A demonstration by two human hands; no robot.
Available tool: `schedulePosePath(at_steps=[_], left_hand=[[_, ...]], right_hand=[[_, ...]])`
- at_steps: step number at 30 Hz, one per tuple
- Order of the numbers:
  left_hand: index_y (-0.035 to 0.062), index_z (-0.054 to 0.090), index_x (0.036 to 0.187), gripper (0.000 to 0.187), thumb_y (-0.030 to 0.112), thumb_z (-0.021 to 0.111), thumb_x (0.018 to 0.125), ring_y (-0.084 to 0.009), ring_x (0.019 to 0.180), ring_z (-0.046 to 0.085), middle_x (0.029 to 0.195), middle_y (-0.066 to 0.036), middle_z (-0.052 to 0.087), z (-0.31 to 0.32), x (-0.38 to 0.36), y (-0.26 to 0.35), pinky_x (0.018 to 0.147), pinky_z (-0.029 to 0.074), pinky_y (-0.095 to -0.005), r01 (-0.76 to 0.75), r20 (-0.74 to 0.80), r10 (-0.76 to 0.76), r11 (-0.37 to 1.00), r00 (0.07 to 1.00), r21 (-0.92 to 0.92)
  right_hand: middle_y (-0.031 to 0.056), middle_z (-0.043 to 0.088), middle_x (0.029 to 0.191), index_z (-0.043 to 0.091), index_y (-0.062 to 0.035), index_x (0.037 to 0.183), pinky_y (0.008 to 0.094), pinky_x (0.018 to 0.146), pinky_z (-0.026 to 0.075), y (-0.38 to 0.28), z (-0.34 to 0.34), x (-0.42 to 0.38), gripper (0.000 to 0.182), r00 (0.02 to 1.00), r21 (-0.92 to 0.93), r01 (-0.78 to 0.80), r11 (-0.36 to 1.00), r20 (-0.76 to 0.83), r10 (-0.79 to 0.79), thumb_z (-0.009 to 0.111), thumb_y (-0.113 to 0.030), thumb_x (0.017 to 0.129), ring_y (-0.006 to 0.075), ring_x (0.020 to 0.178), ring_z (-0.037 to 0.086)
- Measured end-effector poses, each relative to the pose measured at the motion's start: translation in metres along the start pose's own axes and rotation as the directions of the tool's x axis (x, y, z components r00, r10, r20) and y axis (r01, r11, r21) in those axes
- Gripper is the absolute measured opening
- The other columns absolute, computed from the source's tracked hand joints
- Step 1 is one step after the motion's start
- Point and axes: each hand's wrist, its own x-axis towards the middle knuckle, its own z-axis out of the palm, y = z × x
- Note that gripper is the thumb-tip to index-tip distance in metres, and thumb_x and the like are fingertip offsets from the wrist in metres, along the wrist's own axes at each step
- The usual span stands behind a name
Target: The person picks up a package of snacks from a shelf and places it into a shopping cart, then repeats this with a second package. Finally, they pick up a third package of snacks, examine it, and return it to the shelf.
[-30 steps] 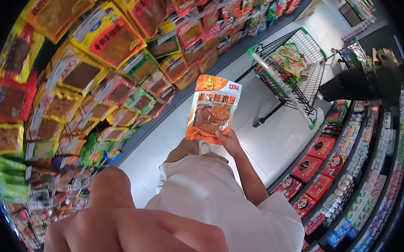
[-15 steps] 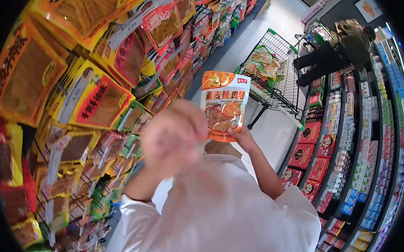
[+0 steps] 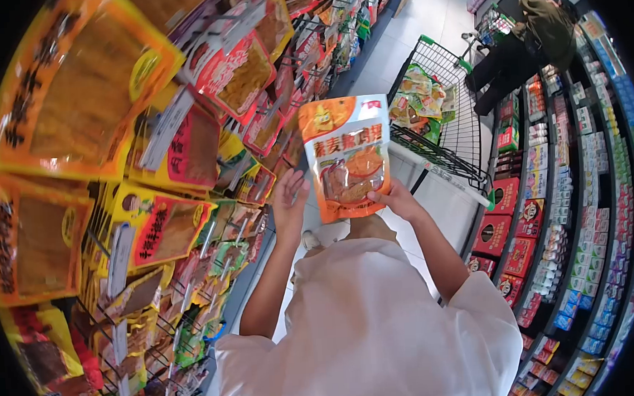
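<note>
An orange and white snack pouch [image 3: 351,159] with Chinese lettering and a food picture is held upright in front of me. My right hand [image 3: 401,200] grips its lower right corner, thumb on the front and the other fingers behind it. Just left of the pouch, my left hand [image 3: 290,199] is raised with its fingers loosely apart and nothing in it. A small gap seems to separate it from the pouch's edge.
Hanging snack packs fill a rack [image 3: 164,227] close on my left. Beyond the pouch stands a wire shopping cart [image 3: 463,118] holding green snack packs [image 3: 420,96]. Shelves of boxed goods [image 3: 501,231] line the right. A person in dark clothes [image 3: 548,32] stands beyond the cart.
My left hand, blurred and close to the camera before, has moved away and down beside the pouch. The pouch, still in my right hand, looks slightly larger. The whole view has shifted.
</note>
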Motion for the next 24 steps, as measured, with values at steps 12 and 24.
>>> schedulePosePath(at_steps=[12,24], left_hand=[[0.0029,0.062,0.115,0.023,0.012,0.064,0.094,-0.017,0.101,0.065,0.111,-0.008,0.069,0.112,0.098,-0.009,0.091,0.052,-0.0346,0.164,0.066,-0.155,0.972,0.986,-0.169],[0.0027,0.063,0.108,0.025,0.023,0.066,0.094,-0.0154,0.089,0.066,0.104,-0.009,0.068,0.239,0.191,-0.002,0.078,0.055,-0.0322,0.146,-0.008,-0.146,0.986,0.989,0.082]], right_hand=[[0.0082,0.068,0.094,0.063,-0.0026,0.114,0.033,0.084,0.048,-0.049,-0.14,0.067,0.038,0.971,-0.267,0.108,0.958,0.234,-0.044,0.07,-0.029,0.087,0.0169,0.089,0.061],[0.0033,0.063,0.084,0.063,-0.0019,0.106,0.0294,0.071,0.048,-0.043,-0.284,0.154,0.038,0.987,-0.094,0.148,0.985,-0.055,-0.153,0.074,-0.031,0.085,0.012,0.075,0.057]])
